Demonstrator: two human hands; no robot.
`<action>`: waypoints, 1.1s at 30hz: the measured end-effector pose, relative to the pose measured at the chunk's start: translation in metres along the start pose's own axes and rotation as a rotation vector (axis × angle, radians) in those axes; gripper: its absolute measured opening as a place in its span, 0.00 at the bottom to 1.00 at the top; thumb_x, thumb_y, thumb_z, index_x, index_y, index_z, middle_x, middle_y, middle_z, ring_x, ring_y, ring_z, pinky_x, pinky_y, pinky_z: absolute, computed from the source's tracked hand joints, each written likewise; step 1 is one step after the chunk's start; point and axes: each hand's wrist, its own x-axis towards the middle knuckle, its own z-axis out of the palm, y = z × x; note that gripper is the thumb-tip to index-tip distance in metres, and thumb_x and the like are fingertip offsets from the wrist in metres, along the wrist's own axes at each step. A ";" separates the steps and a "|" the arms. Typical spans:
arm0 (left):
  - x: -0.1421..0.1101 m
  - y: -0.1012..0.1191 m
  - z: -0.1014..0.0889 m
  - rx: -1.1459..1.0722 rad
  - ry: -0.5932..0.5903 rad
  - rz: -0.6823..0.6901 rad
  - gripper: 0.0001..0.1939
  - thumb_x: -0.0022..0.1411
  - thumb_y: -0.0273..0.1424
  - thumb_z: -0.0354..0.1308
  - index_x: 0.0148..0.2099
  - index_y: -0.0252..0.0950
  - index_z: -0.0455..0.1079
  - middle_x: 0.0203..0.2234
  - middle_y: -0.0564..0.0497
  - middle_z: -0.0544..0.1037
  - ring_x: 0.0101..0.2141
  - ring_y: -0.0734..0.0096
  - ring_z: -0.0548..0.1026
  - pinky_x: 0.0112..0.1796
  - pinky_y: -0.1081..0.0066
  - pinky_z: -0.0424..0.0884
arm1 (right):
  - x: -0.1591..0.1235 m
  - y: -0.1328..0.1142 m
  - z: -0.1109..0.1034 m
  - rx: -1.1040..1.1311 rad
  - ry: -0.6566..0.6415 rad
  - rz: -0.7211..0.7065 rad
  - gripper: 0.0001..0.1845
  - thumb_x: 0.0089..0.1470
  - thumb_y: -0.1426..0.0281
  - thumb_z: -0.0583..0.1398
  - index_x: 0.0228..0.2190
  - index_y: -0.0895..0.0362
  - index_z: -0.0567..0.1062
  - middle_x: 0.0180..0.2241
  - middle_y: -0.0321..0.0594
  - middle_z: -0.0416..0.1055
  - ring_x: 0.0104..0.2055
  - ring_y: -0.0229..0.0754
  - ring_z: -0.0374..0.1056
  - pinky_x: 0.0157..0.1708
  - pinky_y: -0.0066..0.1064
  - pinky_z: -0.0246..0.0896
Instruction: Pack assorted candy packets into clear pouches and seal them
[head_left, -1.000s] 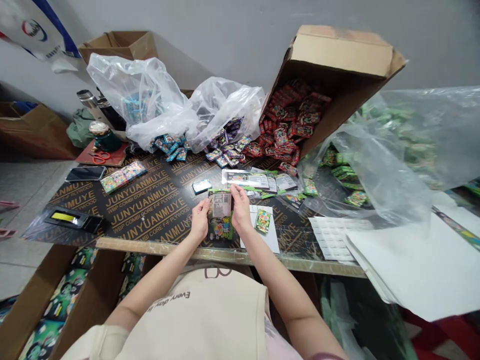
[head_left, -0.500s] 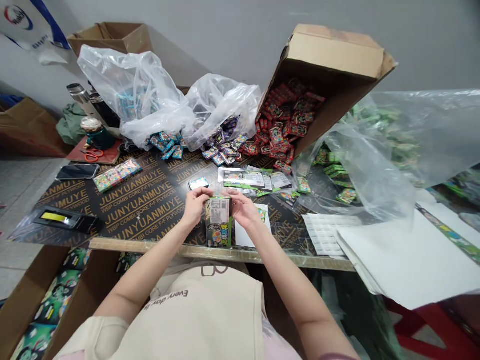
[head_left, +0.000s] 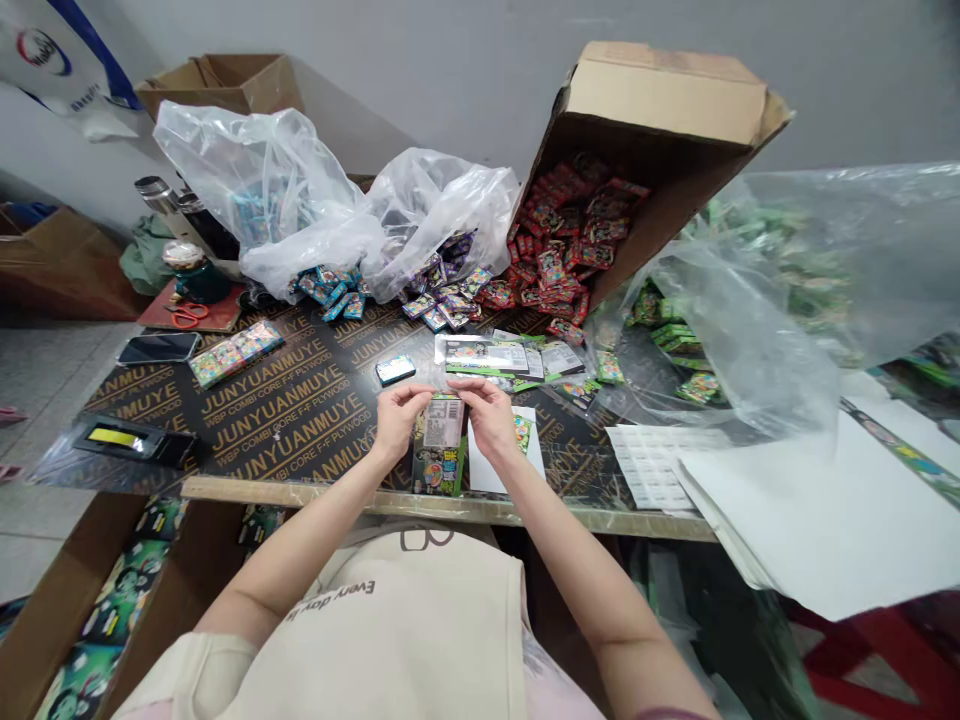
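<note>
A black-and-green printed packet (head_left: 438, 465) with a barcode panel lies near the table's front edge. At its far end, my left hand (head_left: 400, 420) pinches the left corner with thumb and forefinger. My right hand (head_left: 489, 418) does the same at the right corner, fingers bent inward, and the fingertips of both hands nearly meet. Partly under my right hand is a white sheet (head_left: 491, 473) with a small colourful packet (head_left: 523, 430) on it. Just beyond my left hand sits a small white-topped box (head_left: 395, 369).
Flat black-and-green packets (head_left: 495, 357) lie beyond my hands. Small blue (head_left: 334, 290), purple (head_left: 450, 300) and red packs (head_left: 559, 265) spill from bags and a tipped carton (head_left: 660, 95). Green packs (head_left: 679, 345) sit under clear plastic at right. Scissors (head_left: 186, 315) and a phone (head_left: 159, 348) are left.
My fingers have closed in toward each other over the packet's far end. The packet stays in nearly the same place; the view has shifted slightly.
</note>
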 end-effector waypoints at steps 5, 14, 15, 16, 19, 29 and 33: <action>0.016 0.011 -0.011 0.347 -0.185 0.038 0.10 0.39 0.33 0.70 0.25 0.32 0.77 0.22 0.49 0.79 0.25 0.69 0.74 0.31 0.70 0.70 | -0.005 -0.005 -0.017 -0.240 -0.111 -0.145 0.11 0.44 0.60 0.67 0.28 0.53 0.82 0.34 0.40 0.80 0.40 0.46 0.74 0.46 0.40 0.66; 0.034 0.021 -0.010 0.401 -0.332 -0.047 0.09 0.38 0.31 0.69 0.24 0.31 0.77 0.18 0.50 0.77 0.20 0.74 0.71 0.26 0.74 0.67 | 0.009 -0.025 -0.019 -0.394 -0.244 -0.073 0.15 0.40 0.58 0.68 0.23 0.58 0.79 0.23 0.37 0.76 0.26 0.39 0.69 0.30 0.32 0.64; 0.032 0.022 -0.010 0.454 -0.339 -0.009 0.07 0.40 0.30 0.68 0.24 0.31 0.77 0.18 0.50 0.78 0.21 0.73 0.72 0.26 0.74 0.67 | 0.010 -0.027 -0.020 -0.404 -0.259 -0.067 0.15 0.41 0.58 0.68 0.23 0.58 0.79 0.23 0.37 0.76 0.25 0.38 0.68 0.30 0.31 0.64; 0.029 0.024 -0.010 0.509 -0.348 0.035 0.06 0.42 0.29 0.67 0.24 0.31 0.77 0.18 0.50 0.78 0.21 0.73 0.73 0.26 0.74 0.68 | 0.011 -0.029 -0.020 -0.412 -0.274 -0.062 0.15 0.41 0.58 0.68 0.23 0.58 0.79 0.23 0.37 0.76 0.25 0.38 0.68 0.29 0.31 0.63; 0.021 0.026 -0.013 0.633 -0.379 0.205 0.03 0.47 0.27 0.64 0.25 0.32 0.77 0.22 0.49 0.79 0.26 0.70 0.75 0.28 0.74 0.69 | 0.010 -0.031 -0.023 -0.436 -0.310 -0.061 0.14 0.42 0.59 0.68 0.23 0.58 0.79 0.23 0.38 0.76 0.25 0.39 0.68 0.30 0.31 0.64; 0.014 0.018 -0.013 0.654 -0.550 0.520 0.04 0.56 0.29 0.62 0.32 0.37 0.79 0.29 0.47 0.81 0.31 0.68 0.78 0.34 0.71 0.72 | -0.015 -0.020 -0.037 -0.553 -0.296 -0.375 0.09 0.52 0.62 0.62 0.32 0.53 0.80 0.40 0.43 0.78 0.44 0.47 0.73 0.47 0.40 0.65; 0.021 0.012 -0.021 0.669 -0.510 0.530 0.05 0.57 0.30 0.62 0.32 0.37 0.79 0.29 0.48 0.81 0.31 0.67 0.78 0.35 0.70 0.72 | 0.015 -0.021 -0.083 -0.757 -0.050 -0.371 0.14 0.57 0.63 0.57 0.41 0.54 0.78 0.45 0.44 0.75 0.47 0.46 0.70 0.46 0.38 0.63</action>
